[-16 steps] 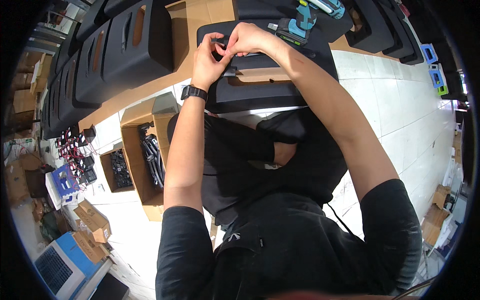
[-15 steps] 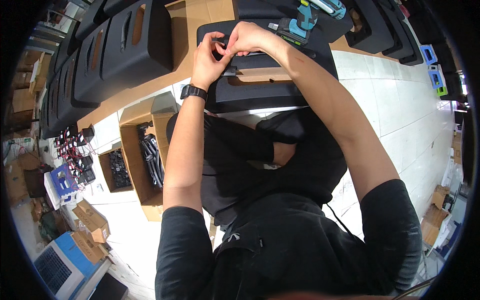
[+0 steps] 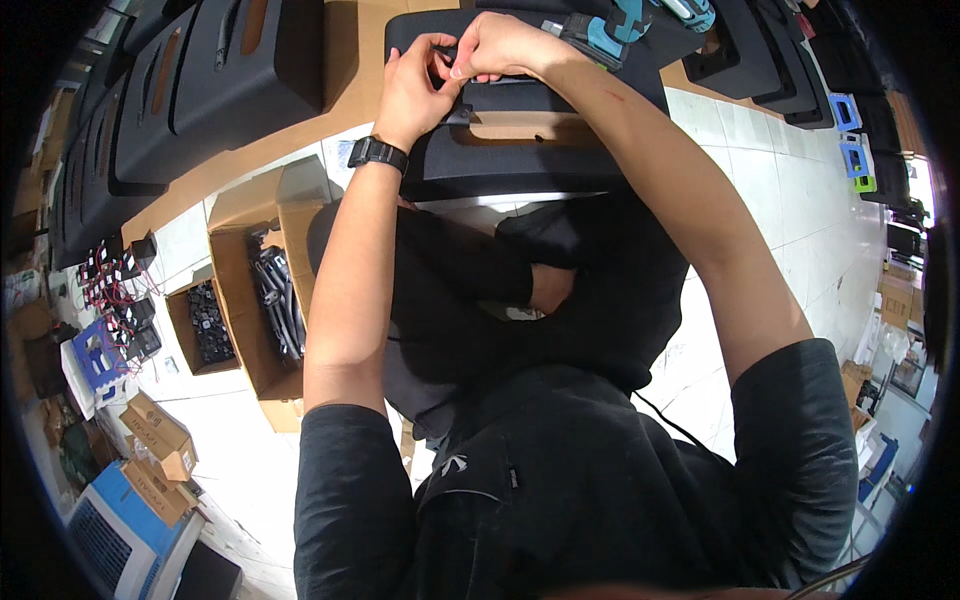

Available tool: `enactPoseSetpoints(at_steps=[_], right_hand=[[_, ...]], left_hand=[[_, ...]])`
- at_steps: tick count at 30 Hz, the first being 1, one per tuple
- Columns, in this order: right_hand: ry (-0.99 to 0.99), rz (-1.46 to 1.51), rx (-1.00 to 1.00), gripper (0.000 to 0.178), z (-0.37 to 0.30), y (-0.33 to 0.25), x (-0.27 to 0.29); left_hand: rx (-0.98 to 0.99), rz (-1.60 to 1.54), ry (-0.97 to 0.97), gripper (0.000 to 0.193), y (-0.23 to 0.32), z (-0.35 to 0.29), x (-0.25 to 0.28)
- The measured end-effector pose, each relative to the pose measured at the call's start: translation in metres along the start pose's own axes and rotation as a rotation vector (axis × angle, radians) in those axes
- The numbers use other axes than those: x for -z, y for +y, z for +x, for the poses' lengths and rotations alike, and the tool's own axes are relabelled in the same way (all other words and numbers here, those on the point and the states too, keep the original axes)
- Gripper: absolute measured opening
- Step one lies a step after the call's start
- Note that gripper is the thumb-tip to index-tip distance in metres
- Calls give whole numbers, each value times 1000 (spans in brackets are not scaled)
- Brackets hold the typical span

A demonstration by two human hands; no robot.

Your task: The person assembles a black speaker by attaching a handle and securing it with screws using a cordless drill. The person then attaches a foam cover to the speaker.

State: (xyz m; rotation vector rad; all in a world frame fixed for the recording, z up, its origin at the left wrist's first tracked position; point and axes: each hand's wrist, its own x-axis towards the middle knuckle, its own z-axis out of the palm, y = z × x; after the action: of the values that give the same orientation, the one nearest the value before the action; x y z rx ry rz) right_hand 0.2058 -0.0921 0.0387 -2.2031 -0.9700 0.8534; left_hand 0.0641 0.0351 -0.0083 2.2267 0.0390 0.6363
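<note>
A black padded box-shaped part (image 3: pixel 500 168) with a long slot in its face lies in front of my crossed legs. Both my hands meet over its far left portion, fingertips touching. My left hand (image 3: pixel 412 92), below a black wristwatch, curls its thumb and fingers into a pinch. My right hand (image 3: pixel 505 48) is closed, thumb and fingertips pressed together against the left ones. Whatever lies between the fingertips is too small and covered to make out. Just right of my right hand, a teal-and-black cordless power tool (image 3: pixel 605 38) rests on the part.
Several similar black parts (image 3: pixel 205 110) stand on cardboard at the left, others (image 3: pixel 745 60) at the far right. Left of my legs are an open carton (image 3: pixel 245 300) of black handle-like strips and a smaller box (image 3: pixel 180 335) of small black pieces. Red-wired black units (image 3: pixel 125 290) lie beyond.
The whole view has shifted, so hands and part sit higher in the picture. My fingers stay pressed together at the same place on the part, with hardly any change in grip.
</note>
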Motion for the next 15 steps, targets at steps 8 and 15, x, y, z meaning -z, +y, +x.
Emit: enactPoseSetpoints(at_steps=[8,15], right_hand=[[-116,-226,83,40,-5,-14,14],[45,-480,112,19,-11,-31,20]], left_hand=[[8,-181,55,27,-14,2,-10],[-145,-2,346,27,-6,-4,-9]])
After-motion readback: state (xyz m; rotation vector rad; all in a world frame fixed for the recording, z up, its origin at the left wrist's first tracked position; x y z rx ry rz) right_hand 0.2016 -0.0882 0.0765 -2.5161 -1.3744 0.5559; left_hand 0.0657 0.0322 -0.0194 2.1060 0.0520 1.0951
